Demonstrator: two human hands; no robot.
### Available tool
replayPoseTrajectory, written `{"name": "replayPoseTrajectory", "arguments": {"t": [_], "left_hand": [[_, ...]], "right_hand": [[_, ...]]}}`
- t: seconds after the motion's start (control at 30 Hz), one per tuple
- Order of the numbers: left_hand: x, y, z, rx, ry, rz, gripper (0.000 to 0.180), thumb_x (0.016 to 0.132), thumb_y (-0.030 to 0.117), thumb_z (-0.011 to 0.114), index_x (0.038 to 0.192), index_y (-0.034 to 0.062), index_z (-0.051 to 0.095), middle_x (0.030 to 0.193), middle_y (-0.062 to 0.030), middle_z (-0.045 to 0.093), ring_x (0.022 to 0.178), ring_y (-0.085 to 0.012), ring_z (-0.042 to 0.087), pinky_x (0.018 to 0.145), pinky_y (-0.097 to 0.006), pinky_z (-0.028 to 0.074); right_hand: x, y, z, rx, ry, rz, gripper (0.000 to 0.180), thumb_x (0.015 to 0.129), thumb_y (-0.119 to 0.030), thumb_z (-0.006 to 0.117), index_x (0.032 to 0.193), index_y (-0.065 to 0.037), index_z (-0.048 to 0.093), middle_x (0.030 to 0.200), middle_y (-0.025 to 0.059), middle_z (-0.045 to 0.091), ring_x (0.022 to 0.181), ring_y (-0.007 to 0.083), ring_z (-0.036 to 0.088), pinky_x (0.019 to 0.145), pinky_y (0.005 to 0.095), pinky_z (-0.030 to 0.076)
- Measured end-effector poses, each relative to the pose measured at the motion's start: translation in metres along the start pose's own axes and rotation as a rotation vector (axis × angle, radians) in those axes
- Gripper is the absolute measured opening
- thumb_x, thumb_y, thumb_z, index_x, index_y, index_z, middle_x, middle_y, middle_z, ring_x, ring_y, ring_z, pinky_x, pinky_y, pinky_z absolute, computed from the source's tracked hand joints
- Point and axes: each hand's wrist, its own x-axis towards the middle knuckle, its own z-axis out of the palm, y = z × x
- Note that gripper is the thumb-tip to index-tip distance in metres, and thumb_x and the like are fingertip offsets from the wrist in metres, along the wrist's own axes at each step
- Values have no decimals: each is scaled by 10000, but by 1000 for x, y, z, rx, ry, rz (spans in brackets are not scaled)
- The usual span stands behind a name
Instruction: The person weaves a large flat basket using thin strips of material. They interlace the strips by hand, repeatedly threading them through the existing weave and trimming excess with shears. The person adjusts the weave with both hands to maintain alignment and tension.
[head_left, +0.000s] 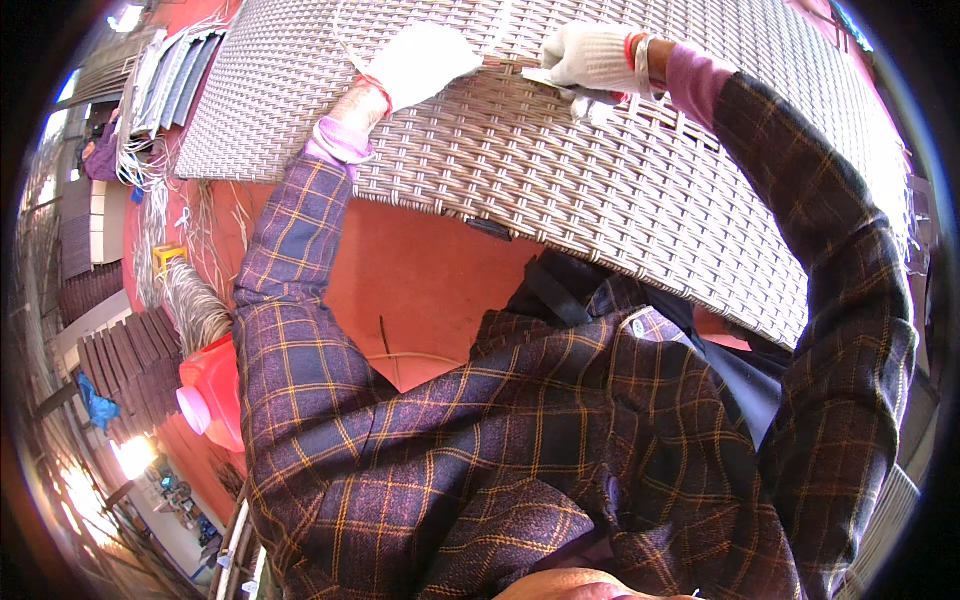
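Observation:
A large woven rattan panel [560,170] in grey-brown lies before me at the top of the head view. My left hand [425,65], in a white knitted glove, rests on it with the fingers pressed together. A thin pale strand [503,28] runs down close to those fingertips; whether they grip it is hidden. To the right, my right hand [592,58], gloved too, is closed around a small hand tool with a flat metal blade [540,75]. Its red and dark handle partly shows under the palm. The blade points left toward my left fingertips, just above the weave.
On the left stand a red jug [215,390] with a pale cap, a coil of strands [195,300] and a stack of brown woven pieces [130,365]. Loose strands [150,200] hang beyond the panel's left edge. Reddish floor [420,280] shows below the panel.

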Motion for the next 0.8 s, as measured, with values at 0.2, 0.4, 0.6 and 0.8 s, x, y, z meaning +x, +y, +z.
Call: {"name": "replayPoseTrajectory", "arguments": {"t": [0.2, 0.4, 0.6, 0.8], "left_hand": [[0, -16, 1, -51, -122, 7, 216, 1021, 229, 627, 1052, 122, 812, 1015, -129, 778, 933, -354, 752, 853, -467, 603], [12, 1, 4, -83, -144, -149, 330, 1053, 318, 601, 960, 76, 806, 948, -182, 773, 885, -384, 750, 819, -487, 590], [9, 6, 4, -16, -52, -63, 259, 1036, 274, 622, 1021, 99, 812, 994, -137, 780, 915, -354, 749, 835, -473, 592], [-12, -26, 7, -6, -81, 21, 210, 1019, 207, 633, 1093, 119, 808, 1066, -96, 781, 990, -319, 744, 898, -456, 592]], "right_hand": [[25, 15, -6, -110, -79, -239, 293, 888, -113, 750, 1142, 26, 793, 838, 139, 787, 709, 272, 751, 688, 424, 614], [59, 24, 30, -954, 322, -573, 245, 914, -235, 766, 1045, -30, 796, 917, 158, 782, 903, 372, 771, 820, 477, 626], [35, 4, 32, -672, 324, -211, 273, 1012, -326, 647, 1074, -111, 804, 991, 152, 792, 952, 368, 762, 851, 488, 607], [22, -1, 34, -432, 399, -79, 290, 979, -326, 656, 995, -81, 811, 936, 192, 778, 914, 386, 750, 839, 493, 586]]}}
